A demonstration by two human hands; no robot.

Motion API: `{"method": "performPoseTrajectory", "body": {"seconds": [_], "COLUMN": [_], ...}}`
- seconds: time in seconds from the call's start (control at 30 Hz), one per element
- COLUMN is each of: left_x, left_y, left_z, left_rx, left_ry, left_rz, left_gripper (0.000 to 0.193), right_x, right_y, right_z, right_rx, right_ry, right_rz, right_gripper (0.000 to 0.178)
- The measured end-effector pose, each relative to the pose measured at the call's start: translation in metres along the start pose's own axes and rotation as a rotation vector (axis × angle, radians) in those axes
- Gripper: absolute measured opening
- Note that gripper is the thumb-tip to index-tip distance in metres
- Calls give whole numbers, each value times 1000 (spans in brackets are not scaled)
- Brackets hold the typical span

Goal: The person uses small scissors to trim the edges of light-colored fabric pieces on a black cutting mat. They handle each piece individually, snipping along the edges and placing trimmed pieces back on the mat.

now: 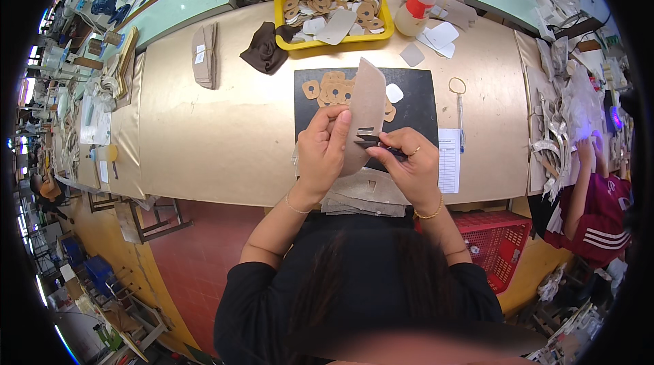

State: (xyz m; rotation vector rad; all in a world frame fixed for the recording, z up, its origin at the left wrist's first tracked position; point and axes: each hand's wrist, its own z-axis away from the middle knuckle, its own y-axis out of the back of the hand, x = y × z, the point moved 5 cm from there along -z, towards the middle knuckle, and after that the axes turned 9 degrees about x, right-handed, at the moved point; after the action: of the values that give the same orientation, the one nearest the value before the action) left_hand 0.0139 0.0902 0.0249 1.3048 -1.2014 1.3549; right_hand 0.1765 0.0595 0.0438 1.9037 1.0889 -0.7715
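A tapered beige panel (368, 96) is held up on edge over the black mat (417, 102), pinched between the thumb and fingers of my left hand (321, 157). My right hand (412, 164) is closed around small black snips (370, 141). Their tips touch the panel beside a dark slot cut in it. Tan pieces with keyhole-shaped cutouts (334, 91) lie clustered on the mat behind the panel, which partly hides them. A white rounded piece (394, 93) sits to their right. Close to my body, below my hands, lies a stack of beige panels (368, 194).
At the back stands a yellow tray (281, 14) heaped with cut pieces, beside a blue-capped bottle (418, 7). Brown cloth (264, 51) and bundled panels (206, 58) lie left. A pen (460, 119) and paper sheet (448, 164) lie right. A red crate (494, 246) and a co-worker (599, 208) are beyond.
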Motion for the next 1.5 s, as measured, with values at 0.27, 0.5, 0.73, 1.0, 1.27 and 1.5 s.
{"method": "performPoseTrajectory", "body": {"seconds": [0.27, 0.5, 0.73, 1.0, 1.27, 1.5], "left_x": [4, 3, 0, 0, -15, -14], "left_y": [-1, -1, 2, -2, 1, -2], "left_z": [2, 2, 1, -1, -6, 1], "left_rx": [-13, -3, 12, 13, -46, -171], "left_ry": [-15, -37, -34, 26, 290, 541], "left_rz": [77, 10, -20, 176, 417, 549], "left_gripper": [21, 21, 23, 21, 29, 35], "right_x": [1, -3, -2, 3, 7, 2], "right_y": [1, 2, 3, 5, 3, 5], "right_z": [0, -3, -1, 1, 4, 0], "right_rx": [7, 9, 29, 17, 50, 43], "right_ry": [-46, 33, 38, -28, -189, -108], "right_rz": [-39, 21, 45, -6, -43, 46], "right_gripper": [25, 25, 24, 20, 23, 22]}}
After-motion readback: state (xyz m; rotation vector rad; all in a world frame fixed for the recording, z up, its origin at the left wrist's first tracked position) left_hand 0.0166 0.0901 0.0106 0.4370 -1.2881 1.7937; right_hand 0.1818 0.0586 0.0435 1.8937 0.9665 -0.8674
